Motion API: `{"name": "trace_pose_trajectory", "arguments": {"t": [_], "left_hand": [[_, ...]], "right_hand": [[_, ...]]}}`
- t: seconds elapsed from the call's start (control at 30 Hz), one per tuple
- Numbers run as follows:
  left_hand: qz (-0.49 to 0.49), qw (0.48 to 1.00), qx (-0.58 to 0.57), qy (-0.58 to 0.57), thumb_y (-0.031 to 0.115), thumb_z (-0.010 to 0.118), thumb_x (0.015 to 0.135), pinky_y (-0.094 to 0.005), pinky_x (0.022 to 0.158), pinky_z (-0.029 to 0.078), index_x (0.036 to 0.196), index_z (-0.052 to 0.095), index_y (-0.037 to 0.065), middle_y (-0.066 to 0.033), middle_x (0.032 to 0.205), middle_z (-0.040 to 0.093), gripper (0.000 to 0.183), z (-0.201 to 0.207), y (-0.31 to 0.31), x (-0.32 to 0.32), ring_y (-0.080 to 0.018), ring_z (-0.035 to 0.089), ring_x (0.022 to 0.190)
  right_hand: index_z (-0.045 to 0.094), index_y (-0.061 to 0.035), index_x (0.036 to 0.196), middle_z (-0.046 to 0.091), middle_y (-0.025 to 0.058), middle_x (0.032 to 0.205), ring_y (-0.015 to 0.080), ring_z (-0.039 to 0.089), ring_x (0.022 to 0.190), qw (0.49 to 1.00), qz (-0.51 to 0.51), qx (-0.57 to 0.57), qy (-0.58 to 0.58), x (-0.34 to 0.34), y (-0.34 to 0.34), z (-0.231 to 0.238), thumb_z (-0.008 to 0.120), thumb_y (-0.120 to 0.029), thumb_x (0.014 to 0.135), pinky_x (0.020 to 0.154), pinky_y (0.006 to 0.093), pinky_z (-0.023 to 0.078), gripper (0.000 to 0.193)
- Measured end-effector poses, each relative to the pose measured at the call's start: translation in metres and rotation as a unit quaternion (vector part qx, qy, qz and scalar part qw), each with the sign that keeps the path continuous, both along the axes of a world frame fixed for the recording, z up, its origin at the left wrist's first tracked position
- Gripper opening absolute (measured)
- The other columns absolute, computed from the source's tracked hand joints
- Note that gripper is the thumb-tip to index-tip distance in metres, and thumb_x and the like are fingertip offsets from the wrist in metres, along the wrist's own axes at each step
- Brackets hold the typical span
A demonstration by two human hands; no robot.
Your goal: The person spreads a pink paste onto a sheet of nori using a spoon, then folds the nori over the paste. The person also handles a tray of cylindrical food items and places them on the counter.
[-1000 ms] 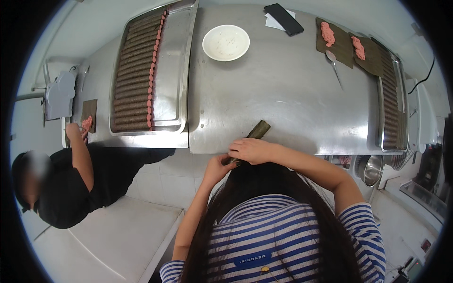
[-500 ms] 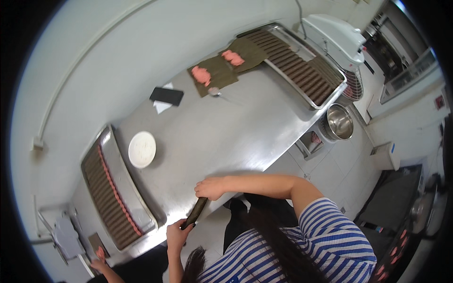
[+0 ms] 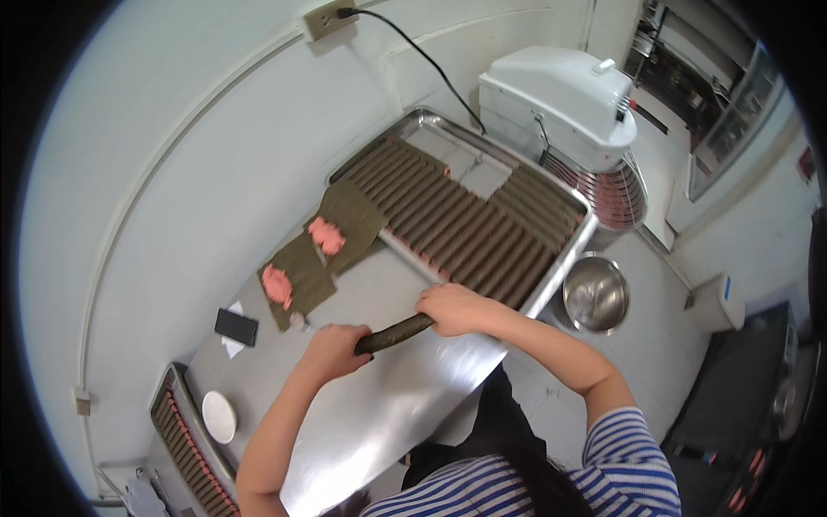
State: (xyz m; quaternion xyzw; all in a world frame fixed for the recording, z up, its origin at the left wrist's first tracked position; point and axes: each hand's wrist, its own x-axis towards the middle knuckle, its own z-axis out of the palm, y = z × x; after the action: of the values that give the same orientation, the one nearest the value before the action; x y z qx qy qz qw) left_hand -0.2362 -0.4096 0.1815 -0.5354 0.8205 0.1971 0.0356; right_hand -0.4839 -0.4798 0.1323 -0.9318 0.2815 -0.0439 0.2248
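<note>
Table (image 3: 379,409): steel, under tray.
Mixer (image 3: 556,99): white, beyond tray's right end.
Tray (image 3: 491,179): packed dark rolls (image 3: 465,228) fill the near side; metal floor shows toward the far rim.
Second tray (image 3: 200,422): well left of tray, more rolls, cut off by view.
Steel bowl (image 3: 596,293): right of tray, lower; support unclear.
Sheets (image 3: 314,297): two, dark green, left of tray, pink mound (image 3: 326,236) on each. Closer one meets tray's left corner, so that side looks obstructed.
White bowl (image 3: 219,418): left of tray, by second tray.
Roll (image 3: 394,335): in front of tray's near-left rim, slightly bowed. My read: two-handed carry; moving it would call for both ends supported, no squeezing.
Left hand (image 3: 336,351): wrapped round roll's left end.
Right hand (image 3: 455,308): grasping roll's right end, at tray's near rim; contact with rim, can't tell.
Phone (image 3: 236,327): black, on paper (image 3: 233,347), left of tray past sheets.
Spoon (image 3: 299,322): left of tray, just behind left hand; easy to knock.
</note>
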Motion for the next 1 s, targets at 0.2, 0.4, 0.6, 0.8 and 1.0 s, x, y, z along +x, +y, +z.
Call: {"name": "trace_pose_trajectory", "arguments": {"t": [0.2, 0.4, 0.6, 0.8, 1.0], "left_hand": [[-0.138, 0.984, -0.100, -0.046, 0.019, 0.070, 0.069, -0.0429, 0.081, 0.050, 0.103, 0.065, 0.009, -0.0106, 0.094, 0.065, 0.035, -0.007, -0.225, -0.092, -0.0311, 0.063, 0.090], [-0.239, 0.944, -0.096, -0.207, 0.012, 0.067, 0.070, -0.0384, 0.090, 0.043, 0.102, 0.068, 0.016, -0.0067, 0.088, 0.066, 0.032, -0.014, -0.434, -0.126, -0.0289, 0.061, 0.091], [-0.218, 0.915, -0.098, -0.325, 0.012, 0.067, 0.070, -0.0373, 0.088, 0.045, 0.086, 0.070, 0.022, -0.0052, 0.081, 0.067, 0.019, -0.057, -0.536, -0.131, -0.0241, 0.063, 0.091], [-0.206, 0.889, -0.122, -0.391, 0.018, 0.070, 0.074, -0.0317, 0.090, 0.042, 0.080, 0.073, 0.024, 0.0023, 0.089, 0.070, 0.009, -0.098, -0.561, -0.122, -0.0182, 0.063, 0.096], [-0.185, 0.888, -0.123, -0.403, 0.019, 0.069, 0.077, -0.0303, 0.089, 0.042, 0.083, 0.074, 0.021, 0.0032, 0.092, 0.070, 0.008, -0.113, -0.565, -0.116, -0.0173, 0.062, 0.100]], "right_hand": [[0.065, 0.0008, 0.094, 0.065, 0.0202, 0.095, 0.0356, 0.062, 0.096, 0.990, -0.136, -0.010, -0.037, -0.103, -0.163, 0.010, 0.059, -0.001, 0.068, 0.083, 0.0434, 0.051, 0.028], [0.065, -0.0019, 0.104, 0.067, 0.0206, 0.096, 0.0383, 0.062, 0.096, 0.959, -0.272, 0.075, -0.041, -0.105, -0.296, -0.012, 0.066, -0.011, 0.069, 0.084, 0.0449, 0.049, 0.036], [0.065, 0.0019, 0.087, 0.066, 0.0246, 0.090, 0.0410, 0.063, 0.090, 0.919, -0.349, 0.104, -0.151, -0.066, -0.365, -0.065, 0.064, -0.014, 0.067, 0.081, 0.0469, 0.051, 0.026], [0.068, -0.0002, 0.104, 0.069, 0.0202, 0.094, 0.0376, 0.065, 0.091, 0.923, -0.347, 0.115, -0.117, -0.043, -0.390, -0.106, 0.068, -0.020, 0.068, 0.083, 0.0434, 0.051, 0.041], [0.065, 0.0024, 0.107, 0.065, 0.0231, 0.099, 0.0389, 0.064, 0.094, 0.915, -0.362, 0.137, -0.117, -0.036, -0.383, -0.093, 0.062, -0.012, 0.071, 0.084, 0.0452, 0.052, 0.038]]}}
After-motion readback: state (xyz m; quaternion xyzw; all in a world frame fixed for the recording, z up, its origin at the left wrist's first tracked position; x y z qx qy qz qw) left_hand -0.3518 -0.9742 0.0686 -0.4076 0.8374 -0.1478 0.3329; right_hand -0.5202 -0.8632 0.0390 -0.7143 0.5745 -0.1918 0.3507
